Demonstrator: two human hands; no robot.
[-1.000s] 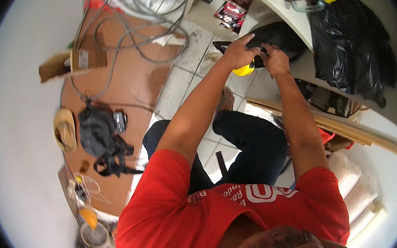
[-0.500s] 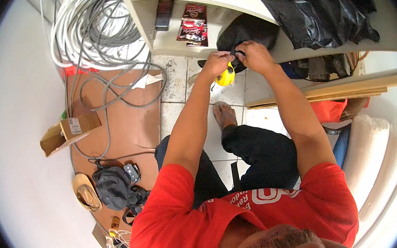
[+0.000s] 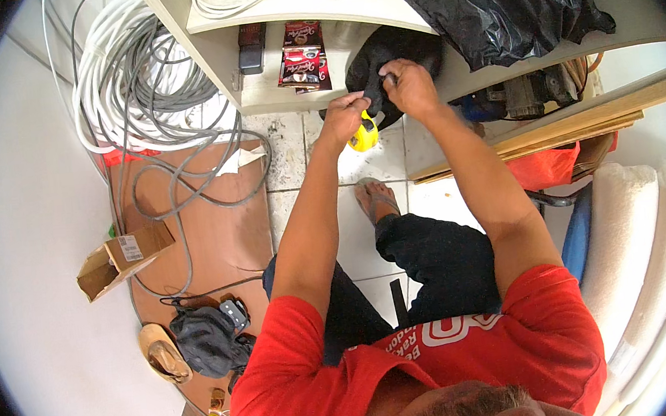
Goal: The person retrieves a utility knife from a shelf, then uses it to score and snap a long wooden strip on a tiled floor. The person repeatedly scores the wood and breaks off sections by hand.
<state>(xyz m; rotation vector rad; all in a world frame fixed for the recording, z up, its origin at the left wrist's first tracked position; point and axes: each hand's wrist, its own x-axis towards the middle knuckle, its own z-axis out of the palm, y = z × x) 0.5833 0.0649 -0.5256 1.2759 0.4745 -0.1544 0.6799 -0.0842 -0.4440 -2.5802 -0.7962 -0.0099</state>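
My left hand (image 3: 345, 120) is closed, with a yellow tape measure (image 3: 364, 135) showing below its fingers. Its fingertips also meet a fold of the black bag (image 3: 412, 46), which sits on the lower shelf and droops over the front edge. Closed on the same bag a little to the right, my right hand (image 3: 411, 88) grips gathered black material between thumb and fingers. The bag's opening and contents are hidden.
Red packets (image 3: 302, 57) lie in the shelf unit (image 3: 275, 101). A black plastic sheet (image 3: 502, 11) covers its right top. Coiled cables (image 3: 124, 76), a cardboard box (image 3: 123, 263) and a black backpack (image 3: 208, 339) are at left. Wooden boards (image 3: 551, 137) and white rolls (image 3: 621, 240) stand right.
Both hands have shifted slightly left in the picture. The bag's gathered material is pulled up more between them, and the tape measure has moved along with my left hand.
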